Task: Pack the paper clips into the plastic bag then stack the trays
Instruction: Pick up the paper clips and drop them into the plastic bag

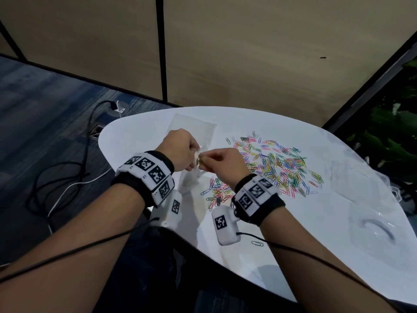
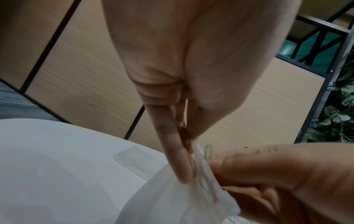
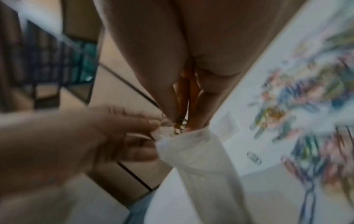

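plastic bag [image 3: 199,159] is pinched at its mouth by l hand [image 1: 180,152], above near-left edge of table [image 1: 293,233]. few paper clips [image 3: 180,122] are pinched in r hand [image 1: 225,162] fingertips at the opening. clip pile [image 1: 275,166] is spread just right; clear trays [image 1: 352,211] further right.

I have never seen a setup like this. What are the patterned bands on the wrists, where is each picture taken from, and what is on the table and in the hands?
There is no machine: a person works with bare hands. The black-and-white patterned wristbands carry small cameras. The wide picture comes from a camera on the head, looking down; the two close ones look along each hand from its wrist. On the white rounded table lie a heap of coloured paper clips and, at the right, clear plastic trays. The left hand pinches the mouth of a thin clear plastic bag; the right hand pinches a small bunch of clips at that mouth.
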`<control>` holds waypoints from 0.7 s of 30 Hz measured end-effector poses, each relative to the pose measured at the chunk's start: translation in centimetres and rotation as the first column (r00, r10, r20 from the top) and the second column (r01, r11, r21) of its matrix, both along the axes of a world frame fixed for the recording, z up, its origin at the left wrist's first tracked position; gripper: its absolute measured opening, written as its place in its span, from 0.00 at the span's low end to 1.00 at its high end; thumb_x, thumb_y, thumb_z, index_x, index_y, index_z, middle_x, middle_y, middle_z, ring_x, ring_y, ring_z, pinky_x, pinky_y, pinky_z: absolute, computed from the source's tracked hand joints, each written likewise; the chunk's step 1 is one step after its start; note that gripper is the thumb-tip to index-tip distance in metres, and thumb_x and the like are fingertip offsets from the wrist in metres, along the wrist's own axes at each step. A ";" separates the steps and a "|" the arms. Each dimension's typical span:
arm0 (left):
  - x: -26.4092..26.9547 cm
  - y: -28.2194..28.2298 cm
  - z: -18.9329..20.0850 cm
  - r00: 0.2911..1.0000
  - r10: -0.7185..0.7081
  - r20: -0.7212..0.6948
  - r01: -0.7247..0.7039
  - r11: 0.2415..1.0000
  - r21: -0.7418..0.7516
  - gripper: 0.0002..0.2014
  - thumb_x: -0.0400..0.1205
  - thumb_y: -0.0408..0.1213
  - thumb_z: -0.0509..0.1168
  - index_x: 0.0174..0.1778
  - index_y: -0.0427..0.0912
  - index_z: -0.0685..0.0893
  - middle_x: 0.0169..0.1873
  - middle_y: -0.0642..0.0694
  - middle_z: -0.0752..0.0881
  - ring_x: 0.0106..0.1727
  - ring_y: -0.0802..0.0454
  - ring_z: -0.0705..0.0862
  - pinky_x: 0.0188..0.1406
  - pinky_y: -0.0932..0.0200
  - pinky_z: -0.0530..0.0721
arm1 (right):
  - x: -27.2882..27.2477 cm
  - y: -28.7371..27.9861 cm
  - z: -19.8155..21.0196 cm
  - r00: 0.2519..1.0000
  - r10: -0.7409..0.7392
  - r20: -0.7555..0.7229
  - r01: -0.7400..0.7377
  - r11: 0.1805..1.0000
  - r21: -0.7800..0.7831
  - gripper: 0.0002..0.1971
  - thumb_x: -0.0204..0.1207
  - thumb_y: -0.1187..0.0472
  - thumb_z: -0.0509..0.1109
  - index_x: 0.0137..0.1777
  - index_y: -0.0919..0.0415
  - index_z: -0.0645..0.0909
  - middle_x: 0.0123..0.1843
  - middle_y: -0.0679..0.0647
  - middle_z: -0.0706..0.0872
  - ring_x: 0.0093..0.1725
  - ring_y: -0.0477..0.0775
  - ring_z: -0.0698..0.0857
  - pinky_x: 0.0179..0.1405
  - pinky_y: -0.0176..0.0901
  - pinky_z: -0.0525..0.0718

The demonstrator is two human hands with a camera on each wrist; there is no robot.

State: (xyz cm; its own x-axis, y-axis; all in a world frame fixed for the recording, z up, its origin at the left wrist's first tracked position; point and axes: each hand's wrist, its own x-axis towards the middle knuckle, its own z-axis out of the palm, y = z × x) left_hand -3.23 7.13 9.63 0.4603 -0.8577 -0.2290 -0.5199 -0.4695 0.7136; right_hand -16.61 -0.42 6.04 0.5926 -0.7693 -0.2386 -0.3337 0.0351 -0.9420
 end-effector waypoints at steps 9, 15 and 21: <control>0.6 0.3 0.4 1.000 0.011 0.028 -0.011 1.000 0.011 0.13 0.85 0.24 0.61 0.59 0.34 0.89 0.35 0.38 0.90 0.32 0.45 0.93 0.40 0.53 0.94 | 1.7 -0.9 1.6 0.852 0.319 -0.415 -0.481 0.791 -0.379 0.12 0.81 0.60 0.65 0.45 0.63 0.90 0.38 0.56 0.91 0.35 0.50 0.88 0.37 0.40 0.82; 1.9 0.6 0.3 0.994 0.097 0.050 -0.097 0.995 0.015 0.15 0.85 0.23 0.60 0.61 0.35 0.88 0.44 0.36 0.90 0.35 0.42 0.94 0.42 0.49 0.94 | 1.7 -4.7 -3.1 0.963 0.064 -0.263 -0.142 0.947 -0.287 0.14 0.83 0.60 0.63 0.56 0.64 0.89 0.49 0.60 0.91 0.47 0.60 0.90 0.53 0.52 0.89; 2.7 1.0 0.2 0.993 0.114 0.009 -0.114 0.993 0.027 0.17 0.83 0.20 0.58 0.61 0.34 0.88 0.40 0.35 0.91 0.35 0.42 0.94 0.45 0.47 0.94 | 1.5 -1.6 -8.7 0.574 0.319 -0.754 -0.807 0.375 -0.456 0.13 0.79 0.55 0.69 0.57 0.63 0.85 0.60 0.62 0.85 0.63 0.66 0.83 0.56 0.50 0.82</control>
